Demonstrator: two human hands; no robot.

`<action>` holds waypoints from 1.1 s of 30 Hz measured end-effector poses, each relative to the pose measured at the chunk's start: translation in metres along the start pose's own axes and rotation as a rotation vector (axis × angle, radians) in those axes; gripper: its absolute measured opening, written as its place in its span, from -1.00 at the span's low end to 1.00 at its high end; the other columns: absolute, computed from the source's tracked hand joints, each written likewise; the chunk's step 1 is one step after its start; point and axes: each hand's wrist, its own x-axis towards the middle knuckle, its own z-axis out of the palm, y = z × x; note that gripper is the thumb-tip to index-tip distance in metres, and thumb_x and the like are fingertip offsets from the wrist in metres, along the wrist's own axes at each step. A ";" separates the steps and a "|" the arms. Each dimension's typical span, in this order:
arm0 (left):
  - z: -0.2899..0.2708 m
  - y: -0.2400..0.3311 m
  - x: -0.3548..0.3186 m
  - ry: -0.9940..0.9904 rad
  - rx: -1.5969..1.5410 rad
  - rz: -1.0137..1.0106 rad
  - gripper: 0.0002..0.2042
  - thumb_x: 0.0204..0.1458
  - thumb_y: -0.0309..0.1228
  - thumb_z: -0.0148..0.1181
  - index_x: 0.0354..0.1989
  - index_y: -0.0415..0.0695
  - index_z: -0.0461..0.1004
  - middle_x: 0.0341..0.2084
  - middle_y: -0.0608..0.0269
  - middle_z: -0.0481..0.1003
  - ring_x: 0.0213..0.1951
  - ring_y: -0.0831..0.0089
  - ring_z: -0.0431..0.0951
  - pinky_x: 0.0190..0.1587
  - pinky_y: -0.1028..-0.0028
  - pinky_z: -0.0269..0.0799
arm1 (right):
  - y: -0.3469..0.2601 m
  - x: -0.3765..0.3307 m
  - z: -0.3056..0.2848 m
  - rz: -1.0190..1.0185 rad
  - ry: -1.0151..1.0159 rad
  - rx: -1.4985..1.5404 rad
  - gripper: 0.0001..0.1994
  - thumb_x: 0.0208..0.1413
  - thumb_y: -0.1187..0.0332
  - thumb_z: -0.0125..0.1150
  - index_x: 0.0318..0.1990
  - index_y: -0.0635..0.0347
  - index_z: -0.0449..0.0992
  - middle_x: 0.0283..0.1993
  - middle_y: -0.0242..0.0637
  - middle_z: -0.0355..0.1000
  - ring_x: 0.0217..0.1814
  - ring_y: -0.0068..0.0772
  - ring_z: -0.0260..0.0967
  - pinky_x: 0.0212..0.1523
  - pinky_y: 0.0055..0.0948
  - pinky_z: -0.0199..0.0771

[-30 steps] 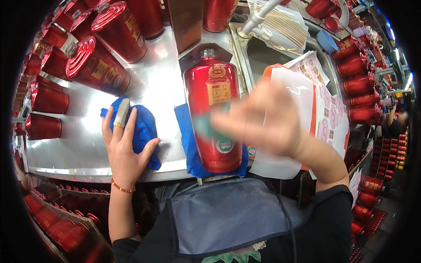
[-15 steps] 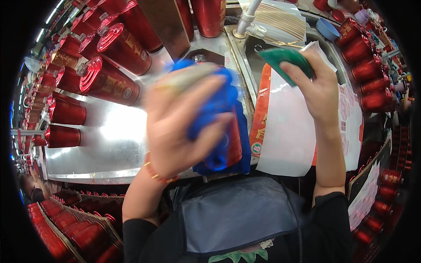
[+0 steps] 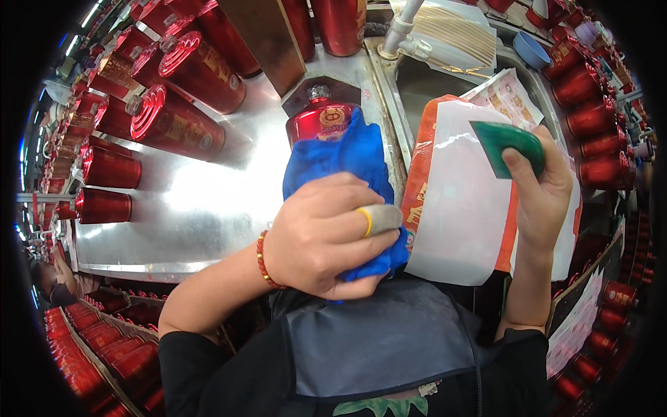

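The left hand [image 3: 326, 236] is closed around a blue cloth [image 3: 340, 167], pressing it over a red bottle [image 3: 321, 119] that lies on the shiny metal surface [image 3: 201, 194], its cap pointing away from the person. The right hand [image 3: 545, 187] pinches a green scraper [image 3: 506, 144] between thumb and fingers, held above a white sheet with orange edges [image 3: 458, 201] beside the sink [image 3: 431, 83]. More red bottles [image 3: 187, 69] lie along the left.

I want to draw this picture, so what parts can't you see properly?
- Red bottle, head view: body hidden by the blue cloth and left hand.
- Green scraper: lower part covered by right hand fingers.
- Sink: mostly hidden behind the white sheet.
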 end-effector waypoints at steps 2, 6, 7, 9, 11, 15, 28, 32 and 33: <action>-0.002 0.003 0.000 -0.004 0.044 -0.044 -0.63 -0.28 -0.30 0.37 -0.25 -0.22 0.63 -0.18 0.10 0.59 -0.10 0.10 0.59 -0.03 0.14 0.52 | 0.005 -0.005 -0.001 0.015 0.026 0.048 -0.86 0.16 0.55 0.37 -0.15 0.35 0.57 -0.30 -0.49 0.34 -0.24 -0.68 0.24 -0.22 -0.67 0.23; -0.006 0.004 0.010 -0.012 0.261 -0.265 -0.48 -0.27 -0.23 0.36 -0.03 -0.12 0.65 0.07 0.02 0.55 0.29 -0.08 0.40 0.33 -0.05 0.22 | 0.006 -0.006 0.009 0.054 0.044 0.095 -0.86 0.17 0.56 0.36 -0.14 0.35 0.57 -0.28 -0.49 0.35 -0.23 -0.68 0.25 -0.20 -0.66 0.26; -0.007 0.000 0.016 0.026 0.321 -0.293 -0.50 -0.28 -0.25 0.37 -0.07 -0.15 0.65 0.01 0.02 0.58 0.23 -0.05 0.46 0.30 -0.02 0.28 | 0.006 -0.006 0.011 0.062 0.033 0.093 -0.86 0.18 0.56 0.36 -0.13 0.35 0.57 -0.28 -0.49 0.35 -0.23 -0.68 0.26 -0.20 -0.66 0.27; -0.003 -0.003 0.017 0.067 0.318 -0.270 -0.55 -0.29 -0.29 0.35 -0.13 -0.17 0.66 -0.09 0.03 0.61 0.11 -0.02 0.56 0.20 0.02 0.39 | 0.003 -0.004 0.012 0.071 0.016 0.086 -0.86 0.18 0.56 0.35 -0.12 0.35 0.58 -0.28 -0.50 0.37 -0.23 -0.68 0.28 -0.19 -0.66 0.29; -0.003 -0.014 0.014 0.110 0.243 -0.196 -0.60 -0.29 -0.33 0.33 -0.18 -0.18 0.66 -0.15 0.05 0.63 0.01 0.01 0.60 0.12 0.05 0.44 | -0.001 0.000 0.013 0.088 0.009 0.104 -0.83 0.17 0.55 0.36 -0.10 0.35 0.59 -0.27 -0.49 0.42 -0.22 -0.68 0.32 -0.17 -0.66 0.32; -0.028 -0.012 0.002 0.150 -0.005 -0.132 -0.73 -0.28 -0.38 0.31 -0.35 -0.25 0.61 -0.32 0.06 0.63 -0.29 0.10 0.61 -0.16 0.28 0.51 | -0.008 0.010 0.021 0.155 -0.148 0.105 -0.78 0.14 0.52 0.39 -0.06 0.35 0.60 -0.23 -0.42 0.53 -0.19 -0.66 0.41 -0.14 -0.64 0.38; -0.023 0.043 -0.097 0.211 0.452 -0.730 -0.10 -0.02 0.11 0.43 0.34 -0.34 0.31 0.31 -0.22 0.30 0.31 -0.06 0.32 0.34 0.14 0.21 | -0.009 0.083 0.088 -0.244 -0.650 -0.052 -0.78 0.12 0.39 0.43 -0.10 0.23 0.62 -0.25 -0.37 0.55 -0.18 -0.54 0.47 -0.14 -0.51 0.46; 0.022 0.047 -0.053 0.062 0.199 -0.743 0.40 -0.35 0.15 0.63 0.50 -0.37 -0.22 0.42 -0.46 -0.09 0.46 -0.30 -0.03 0.40 -0.01 0.10 | -0.015 0.092 0.088 -0.421 -0.634 -0.235 -0.79 0.10 0.39 0.43 -0.13 0.21 0.63 -0.26 -0.34 0.55 -0.21 -0.49 0.48 -0.15 -0.47 0.46; 0.031 0.044 -0.051 0.107 0.153 -0.736 0.41 -0.34 0.07 0.65 0.51 -0.37 -0.30 0.41 -0.49 -0.09 0.44 -0.34 0.01 0.40 -0.03 0.10 | -0.015 0.096 0.089 -0.441 -0.631 -0.279 -0.78 0.09 0.39 0.43 -0.12 0.22 0.63 -0.26 -0.34 0.55 -0.22 -0.48 0.48 -0.16 -0.47 0.46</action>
